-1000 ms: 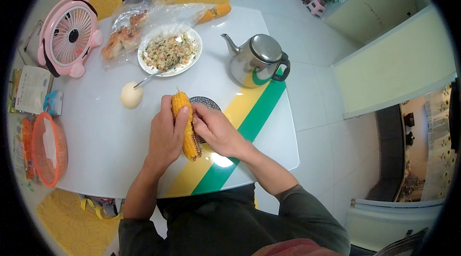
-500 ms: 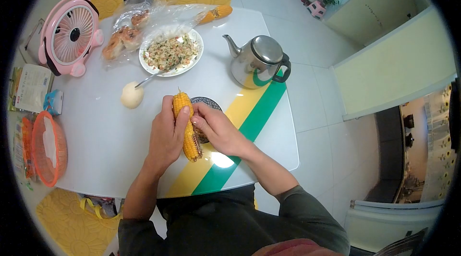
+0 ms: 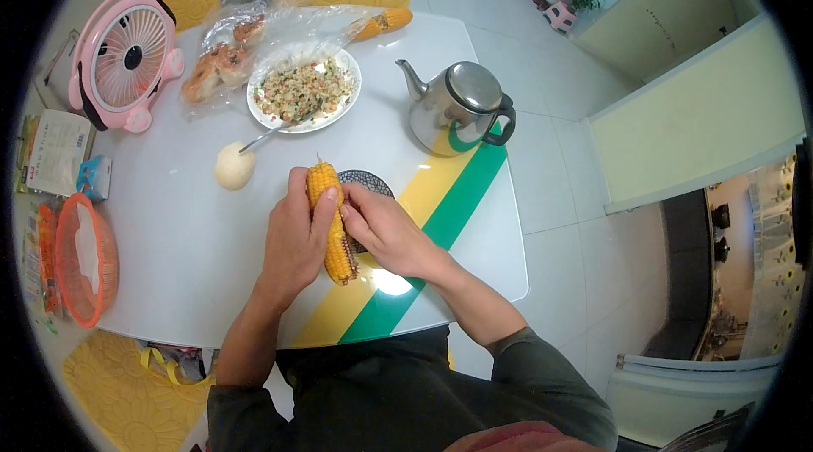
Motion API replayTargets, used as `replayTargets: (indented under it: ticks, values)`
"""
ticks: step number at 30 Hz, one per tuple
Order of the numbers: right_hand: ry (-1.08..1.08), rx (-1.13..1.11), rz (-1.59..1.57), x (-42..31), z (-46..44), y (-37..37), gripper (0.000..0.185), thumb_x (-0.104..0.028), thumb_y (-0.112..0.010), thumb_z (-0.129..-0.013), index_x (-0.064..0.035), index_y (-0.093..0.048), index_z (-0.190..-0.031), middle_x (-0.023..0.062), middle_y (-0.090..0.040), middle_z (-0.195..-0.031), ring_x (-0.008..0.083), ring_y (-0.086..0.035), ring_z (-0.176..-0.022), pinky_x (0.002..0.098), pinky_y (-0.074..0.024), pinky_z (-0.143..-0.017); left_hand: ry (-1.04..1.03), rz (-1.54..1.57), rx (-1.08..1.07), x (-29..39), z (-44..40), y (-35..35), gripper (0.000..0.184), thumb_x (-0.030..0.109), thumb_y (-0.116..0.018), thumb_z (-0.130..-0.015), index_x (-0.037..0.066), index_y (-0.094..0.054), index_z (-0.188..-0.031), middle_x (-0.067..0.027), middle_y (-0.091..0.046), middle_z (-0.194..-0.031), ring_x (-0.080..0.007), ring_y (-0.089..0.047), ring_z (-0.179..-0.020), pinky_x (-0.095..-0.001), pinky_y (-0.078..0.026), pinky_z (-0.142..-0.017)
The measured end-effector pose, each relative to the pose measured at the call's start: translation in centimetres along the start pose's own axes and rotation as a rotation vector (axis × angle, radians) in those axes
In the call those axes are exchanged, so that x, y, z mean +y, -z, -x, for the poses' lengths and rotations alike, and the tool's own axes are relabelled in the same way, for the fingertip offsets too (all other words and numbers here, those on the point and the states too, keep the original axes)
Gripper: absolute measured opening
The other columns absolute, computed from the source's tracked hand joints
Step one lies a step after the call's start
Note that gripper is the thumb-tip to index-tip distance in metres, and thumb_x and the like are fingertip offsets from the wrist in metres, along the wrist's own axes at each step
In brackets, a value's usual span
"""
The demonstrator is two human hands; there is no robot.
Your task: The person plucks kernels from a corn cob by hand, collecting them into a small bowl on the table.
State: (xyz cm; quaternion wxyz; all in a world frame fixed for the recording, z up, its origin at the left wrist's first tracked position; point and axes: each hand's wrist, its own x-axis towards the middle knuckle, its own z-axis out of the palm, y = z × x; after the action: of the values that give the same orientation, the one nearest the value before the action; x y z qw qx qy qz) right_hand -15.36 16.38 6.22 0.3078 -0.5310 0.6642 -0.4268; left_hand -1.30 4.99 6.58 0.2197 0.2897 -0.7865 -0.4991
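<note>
My left hand (image 3: 292, 236) is wrapped round a yellow corn cob (image 3: 340, 253), its thumb lying across the upper part. The cob slants towards me, and bare, darker rows show along its right side near the lower end. My right hand (image 3: 389, 227) has curled fingers against the cob's right side, with the thumb pressed on the kernels. Behind the cob and partly under my right hand stands a dark patterned bowl (image 3: 368, 182); its contents are mostly hidden.
Beyond my hands are a pale bun (image 3: 235, 166), a plate (image 3: 354, 109) of fried rice with a spoon (image 3: 266, 138), and a steel kettle (image 3: 453, 113). Bagged bread (image 3: 222, 66), another corn cob (image 3: 385, 23), a pink fan (image 3: 127, 54) and an orange basket (image 3: 108, 257) stand around.
My right thumb and fingers have shifted slightly against the cob. Both hands keep nearly the same place, and the whole view has moved a little.
</note>
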Motion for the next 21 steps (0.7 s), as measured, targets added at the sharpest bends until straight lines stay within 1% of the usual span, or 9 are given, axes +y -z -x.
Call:
replayTargets:
  ticks: [5,8,9,10,11,12,17,20,21]
  values:
    - [0.021,0.050,0.012,0.4,0.1,-0.6,0.030,-0.026,-0.050,-0.109,0.0037,-0.052,-0.111,0.0326,-0.062,-0.094,0.0542,-0.060,-0.092,0.0584,-0.0473,-0.080,-0.017,-0.015,0.002,0.0,0.1,0.1,0.031,0.030,-0.055,-0.112,0.000,-0.048,-0.118,-0.0302,-0.068,-0.090,-0.0521,-0.068,-0.086,-0.0547,-0.050,-0.072]
    - [0.007,0.051,0.056,0.7,0.1,-0.7,0.033,-0.028,-0.050,-0.108,0.0041,-0.054,-0.114,0.0339,-0.064,-0.098,0.0543,-0.062,-0.095,0.0580,-0.0488,-0.082,-0.053,-0.003,0.020,-0.4,-0.3,-0.2,0.032,0.031,-0.056,-0.111,0.001,-0.048,-0.119,-0.0302,-0.068,-0.090,-0.0526,-0.067,-0.086,-0.0555,-0.050,-0.071]
    - [0.045,0.082,0.029,1.2,0.1,-0.9,0.037,-0.030,-0.049,-0.108,0.0045,-0.056,-0.118,0.0347,-0.066,-0.103,0.0537,-0.063,-0.099,0.0567,-0.0506,-0.084,-0.048,-0.004,0.025,-0.5,-0.1,-0.2,0.032,0.031,-0.056,-0.111,0.001,-0.048,-0.119,-0.0301,-0.068,-0.090,-0.0525,-0.067,-0.086,-0.0557,-0.050,-0.071]
    - [0.056,0.093,0.016,1.1,0.0,-1.0,0.040,-0.032,-0.048,-0.108,0.0047,-0.057,-0.122,0.0337,-0.067,-0.101,0.0531,-0.065,-0.097,0.0562,-0.0517,-0.085,-0.051,0.003,0.023,-0.6,-0.1,-0.2,0.032,0.031,-0.056,-0.111,0.001,-0.048,-0.118,-0.0297,-0.068,-0.089,-0.0523,-0.067,-0.086,-0.0558,-0.050,-0.070]
    - [-0.035,0.033,-0.016,0.6,0.1,-0.6,0.039,-0.031,-0.049,-0.108,0.0045,-0.057,-0.122,0.0317,-0.068,-0.096,0.0519,-0.067,-0.093,0.0550,-0.0527,-0.082,-0.053,0.006,0.025,-0.7,-0.1,-0.4,0.032,0.032,-0.056,-0.111,0.002,-0.048,-0.117,-0.0293,-0.068,-0.088,-0.0520,-0.067,-0.086,-0.0559,-0.050,-0.070]
    - [-0.041,0.053,-0.043,0.3,0.1,-0.7,0.037,-0.029,-0.049,-0.108,0.0043,-0.058,-0.121,0.0301,-0.068,-0.092,0.0503,-0.068,-0.088,0.0529,-0.0533,-0.079,-0.029,-0.011,0.018,-0.8,0.0,-0.4,0.033,0.033,-0.056,-0.111,0.002,-0.048,-0.116,-0.0290,-0.068,-0.087,-0.0517,-0.067,-0.085,-0.0557,-0.050,-0.070]
    - [-0.004,0.088,-0.039,0.5,0.1,-0.8,0.025,-0.014,-0.049,-0.108,0.0047,-0.060,-0.121,0.0289,-0.068,-0.093,0.0480,-0.067,-0.088,0.0500,-0.0519,-0.079,-0.039,0.012,0.003,-1.2,-0.3,-0.1,0.037,0.037,-0.055,-0.111,0.001,-0.046,-0.110,-0.0281,-0.067,-0.084,-0.0500,-0.067,-0.081,-0.0546,-0.050,-0.071]
    - [-0.006,0.089,-0.057,0.4,0.2,-0.8,0.023,-0.011,-0.048,-0.109,0.0047,-0.060,-0.121,0.0284,-0.067,-0.093,0.0476,-0.066,-0.089,0.0489,-0.0515,-0.080,0.012,0.008,-0.012,-0.6,-0.1,-0.1,0.039,0.038,-0.054,-0.111,-0.001,-0.045,-0.109,-0.0282,-0.066,-0.083,-0.0490,-0.066,-0.080,-0.0541,-0.049,-0.071]
    - [-0.050,0.068,-0.093,0.3,0.3,-0.7,0.026,-0.013,-0.048,-0.110,0.0053,-0.060,-0.124,0.0280,-0.068,-0.095,0.0465,-0.066,-0.090,0.0475,-0.0516,-0.081,0.003,0.011,-0.006,-0.8,-0.1,0.0,0.040,0.038,-0.054,-0.111,0.000,-0.045,-0.109,-0.0284,-0.066,-0.083,-0.0490,-0.066,-0.080,-0.0540,-0.049,-0.072]
